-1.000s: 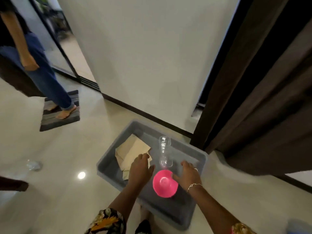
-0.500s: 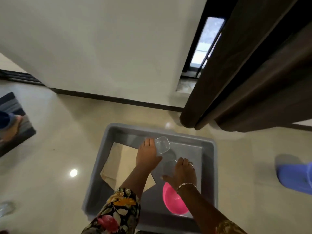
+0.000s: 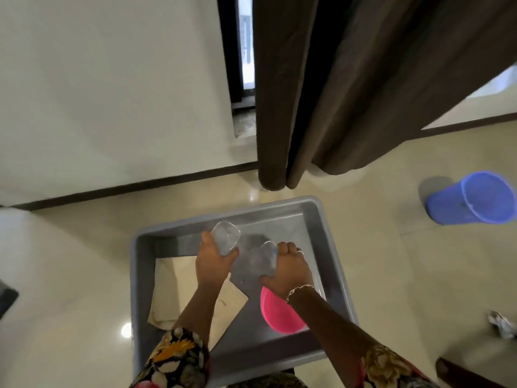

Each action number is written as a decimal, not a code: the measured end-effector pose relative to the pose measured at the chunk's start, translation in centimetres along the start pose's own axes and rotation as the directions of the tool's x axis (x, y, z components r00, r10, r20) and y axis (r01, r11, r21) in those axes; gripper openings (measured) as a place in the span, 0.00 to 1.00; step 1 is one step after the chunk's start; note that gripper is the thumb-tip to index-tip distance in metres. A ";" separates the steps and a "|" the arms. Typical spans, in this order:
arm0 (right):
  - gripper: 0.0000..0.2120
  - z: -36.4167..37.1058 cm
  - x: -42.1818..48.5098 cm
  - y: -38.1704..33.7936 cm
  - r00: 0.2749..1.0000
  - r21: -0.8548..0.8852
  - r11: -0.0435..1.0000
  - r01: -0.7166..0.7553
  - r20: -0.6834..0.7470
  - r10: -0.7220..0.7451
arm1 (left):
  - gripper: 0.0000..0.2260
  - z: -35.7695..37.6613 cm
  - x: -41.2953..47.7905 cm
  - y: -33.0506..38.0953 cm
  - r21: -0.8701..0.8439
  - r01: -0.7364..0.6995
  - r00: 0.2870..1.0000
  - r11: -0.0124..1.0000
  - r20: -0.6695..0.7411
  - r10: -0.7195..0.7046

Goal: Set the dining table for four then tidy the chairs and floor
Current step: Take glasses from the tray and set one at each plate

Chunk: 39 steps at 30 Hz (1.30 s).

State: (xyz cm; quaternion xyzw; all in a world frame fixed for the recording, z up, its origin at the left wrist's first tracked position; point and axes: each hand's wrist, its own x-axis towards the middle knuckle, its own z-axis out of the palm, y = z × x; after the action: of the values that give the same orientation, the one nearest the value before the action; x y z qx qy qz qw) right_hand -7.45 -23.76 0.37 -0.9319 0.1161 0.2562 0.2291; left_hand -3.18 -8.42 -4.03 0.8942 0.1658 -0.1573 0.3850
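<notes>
A grey plastic bin (image 3: 317,217) sits on the floor below me. Over it, my left hand (image 3: 212,261) grips a clear glass (image 3: 225,236) that points away from me. My right hand (image 3: 288,268) grips a second clear glass (image 3: 264,259), which is blurred. Inside the bin lie beige cloth napkins (image 3: 181,287) at the left and a pink bowl (image 3: 275,315) at the right, partly hidden under my right wrist.
A blue bucket (image 3: 472,198) lies tipped on the floor at the right. Crumpled foil or paper (image 3: 500,326) lies near the right edge. A dark brown curtain (image 3: 349,88) hangs behind the bin beside a white wall. A dark wooden edge (image 3: 458,371) shows at bottom right.
The view has swung right, away from the standing person and the mat. Each hand has taken hold of a glass and raised it above the bin; the blue bucket has come into view.
</notes>
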 end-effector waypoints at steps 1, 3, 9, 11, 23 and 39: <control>0.32 -0.6 -0.8 0.3 0.999 0.059 0.998 0.007 -0.039 -0.004 | 0.24 -0.7 -0.8 0.1 -0.051 0.005 0.999 0.999 -0.034 -0.007; 0.32 -2.0 -2.7 0.7 0.989 0.189 0.981 0.035 -0.149 -0.007 | 0.24 -2.1 -2.4 0.7 -0.129 -0.003 0.997 0.992 -0.079 -0.008; 0.42 -5.7 -11.3 0.5 0.865 0.326 0.934 0.147 -0.500 0.038 | 0.29 -5.7 -8.1 3.2 -0.223 -0.243 0.968 0.944 -0.118 0.221; 0.41 -5.7 -14.3 0.4 0.809 0.350 0.921 0.169 -0.583 0.073 | 0.29 -6.7 -10.3 4.2 -0.269 -0.302 0.953 0.914 -0.108 0.283; 0.29 -1.9 -37.5 -0.2 0.296 0.485 0.846 0.222 -0.860 0.415 | 0.21 -9.8 -27.3 6.1 -0.418 -0.632 0.627 0.653 0.219 0.747; 0.29 16.6 -56.0 -10.7 -0.372 0.864 0.503 0.023 -0.460 0.806 | 0.22 -11.1 -42.2 -2.9 -0.598 -0.651 -0.201 0.468 0.730 0.653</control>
State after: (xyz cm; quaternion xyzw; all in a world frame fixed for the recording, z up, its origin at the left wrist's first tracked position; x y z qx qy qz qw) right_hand -58.09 -0.83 21.33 -0.5198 0.6742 -0.4890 0.1901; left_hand -40.47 -5.70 18.66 0.5591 -0.5790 -0.4178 0.4214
